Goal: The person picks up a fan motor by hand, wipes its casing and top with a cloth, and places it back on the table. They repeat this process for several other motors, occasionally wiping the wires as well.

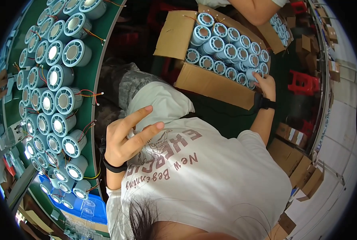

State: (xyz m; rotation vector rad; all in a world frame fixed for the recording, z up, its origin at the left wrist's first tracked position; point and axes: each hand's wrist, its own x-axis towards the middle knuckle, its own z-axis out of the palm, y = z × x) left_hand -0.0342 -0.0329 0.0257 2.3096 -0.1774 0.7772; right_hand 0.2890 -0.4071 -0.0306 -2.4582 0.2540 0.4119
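My right hand [265,86] reaches into an open cardboard box [214,84] on my right. Its fingers and thumb grip a light-blue cylinder [252,73] at the box's near right corner. Rows of similar cylinders [230,51] fill the box, with round spoked ends facing up and thin wires on some. In front of my chest, my left hand [124,140] is raised with two fingers stretched out and apart. It holds nothing visible; its other fingers are partly hidden. More light-blue cylinders [67,100] with coloured wires stand on the green table [91,76] to the left.
Another person's bare arm [254,10] leans over the box's far side. At the far left another person's hand [0,85] shows. A blue tray [96,208] sits by the table's near end. Red stools [303,83] and cardboard cartons [296,160] stand to the right.
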